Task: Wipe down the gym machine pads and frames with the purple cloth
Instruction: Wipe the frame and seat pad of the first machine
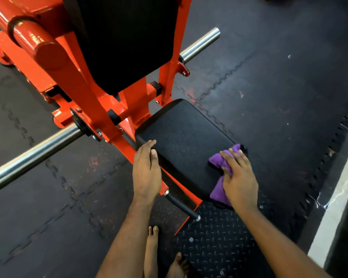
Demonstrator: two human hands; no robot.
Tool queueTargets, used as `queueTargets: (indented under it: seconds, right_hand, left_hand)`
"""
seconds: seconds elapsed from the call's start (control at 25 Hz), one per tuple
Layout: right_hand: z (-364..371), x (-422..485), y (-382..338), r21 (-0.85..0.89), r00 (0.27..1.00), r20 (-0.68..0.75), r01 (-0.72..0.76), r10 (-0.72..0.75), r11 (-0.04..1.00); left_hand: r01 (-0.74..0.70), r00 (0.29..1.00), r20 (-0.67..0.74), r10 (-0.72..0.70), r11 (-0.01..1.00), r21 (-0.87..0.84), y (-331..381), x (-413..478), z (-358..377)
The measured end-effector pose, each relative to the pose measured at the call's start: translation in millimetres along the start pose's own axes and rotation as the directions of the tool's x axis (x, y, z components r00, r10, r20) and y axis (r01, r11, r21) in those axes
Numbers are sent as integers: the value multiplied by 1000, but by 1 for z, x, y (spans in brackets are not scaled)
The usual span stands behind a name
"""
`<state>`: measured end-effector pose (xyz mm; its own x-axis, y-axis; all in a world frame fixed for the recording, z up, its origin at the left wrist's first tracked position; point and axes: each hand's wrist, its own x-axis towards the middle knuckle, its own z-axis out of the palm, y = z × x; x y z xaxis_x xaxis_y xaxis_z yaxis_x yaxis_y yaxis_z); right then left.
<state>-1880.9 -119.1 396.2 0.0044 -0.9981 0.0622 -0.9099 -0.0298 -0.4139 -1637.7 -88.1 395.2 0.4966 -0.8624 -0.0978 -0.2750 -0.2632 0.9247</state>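
Wiping of the seat pad point(181, 137) appears to be the step in hand. The purple cloth point(217, 163) lies bunched on the pad's near right corner, partly draped over the edge, under the right hand point(239, 177).

Recommendation: spread the cloth flatter, so more of it meets the vinyl. Work in overlapping strokes from this corner towards the far end, and carry each stroke over the rounded edges and down the side walls. Pressure should stay even, since a bunched cloth is likely to skip patches. The back pad point(129, 47) and the orange frame point(92, 101) look to be left for later passes.

Right hand: fingers straight and spread, palm down, pressing the cloth onto the pad. It pinches nothing.

Left hand point(146, 169): open, fingers extended along the pad's left edge, thumb lying on the top surface. It rests on the pad and appears to brace it. It holds nothing, and I cannot tell whether the fingertips hook under the rim.

Both hands are on the same pad, well apart, one at each side.
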Motion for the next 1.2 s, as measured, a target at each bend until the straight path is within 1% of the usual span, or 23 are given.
queueTargets:
  seconds: [0.08, 0.12, 0.16, 0.2, 0.24, 0.28, 0.32, 0.36, 0.4, 0.44, 0.56, 0.64, 0.72, 0.8, 0.84, 0.88, 0.96, 1.0, 1.04, 1.08, 1.12, 1.16, 1.2]
  right_hand:
    - [-7, -27, -5, 169, 974, -75, -200, 215, 965]
    - [-14, -36, -11, 320, 958, -83, -237, 276, 917]
    - [-23, -39, -18, 495, 949, -45, -250, 312, 832]
    - [-35, -40, -27, 666, 947, 43, -264, 317, 697]
    - [-50, -40, -36, 809, 951, 141, -271, 276, 522]
    - [-65, -39, -44, 900, 953, 214, -277, 212, 337]
    - [-77, -37, -51, 942, 951, 268, -292, 155, 164]
    - [-86, -33, -55, 948, 942, 311, -318, 122, 35]
    - [-91, -29, -58, 937, 930, 348, -346, 114, -39]
    - [-94, -24, -59, 928, 920, 373, -369, 121, -61]
    - [-94, -18, -55, 915, 903, 402, -403, 149, -25]
    - [-93, -19, -48, 908, 905, 412, -418, 103, 40]
    - [-93, -21, -39, 881, 898, 438, -438, 44, 180]
    - [-96, -22, -33, 840, 906, 419, -413, 62, 353]
    - [-100, -23, -30, 825, 906, 419, -408, 61, 392]
    - [-105, -23, -26, 824, 897, 440, -419, 38, 382]
    - [-118, -21, -22, 821, 862, 506, -474, -19, 319]
    - [-123, -18, -20, 804, 848, 530, -493, -24, 333]
    - [-123, -13, -17, 775, 841, 541, -496, -3, 392]
    - [-119, -6, -15, 734, 848, 527, -490, 61, 470]
    - [-109, 1, -11, 673, 860, 478, -489, 179, 556]
    - [-94, 8, -7, 596, 868, 383, -493, 315, 634]
    - [-79, 12, -7, 498, 871, 245, -490, 426, 715]
  left_hand:
    - [-81, 995, 65, 81, 997, -8, 11, -4, 4]
    - [-120, 984, 129, 121, 993, -19, 17, -5, 4]
    - [-157, 965, 207, 160, 987, -33, 23, -4, 4]
    - [-192, 933, 303, 196, 980, -45, 29, -2, 3]
    - [-230, 883, 409, 229, 972, -49, 38, -1, 2]
    - [-267, 819, 512, 258, 962, -58, 48, -1, 2]
    - [-292, 750, 598, 281, 953, -83, 61, -2, 3]
    - [-297, 690, 660, 298, 948, -117, 74, -2, 5]
    - [-291, 653, 693, 306, 946, -144, 85, -2, 8]
    - [-285, 639, 707, 302, 947, -146, 94, -1, 12]
    - [-315, 693, 685, 224, 949, 8, 109, 4, 18]
    - [-327, 716, 671, 192, 942, 80, 111, 4, 18]
    - [-353, 728, 659, 192, 928, 120, 113, 3, 16]
    - [-358, 712, 672, 201, 928, 103, 117, 3, 9]
    - [-335, 698, 688, 198, 940, 69, 120, 2, 5]
    - [-292, 681, 709, 184, 956, 33, 123, 1, 1]
    - [-215, 646, 750, 139, 977, 4, 132, -1, -4]
    - [-211, 641, 758, 120, 977, 23, 134, 0, -3]
    - [-228, 656, 747, 105, 972, 64, 133, 3, 2]
    - [-254, 702, 705, 95, 959, 124, 127, 8, 10]
    - [-272, 771, 630, 93, 943, 193, 114, 14, 18]
    - [-267, 841, 531, 100, 932, 247, 99, 21, 26]
    - [-242, 905, 410, 114, 930, 276, 81, 27, 31]
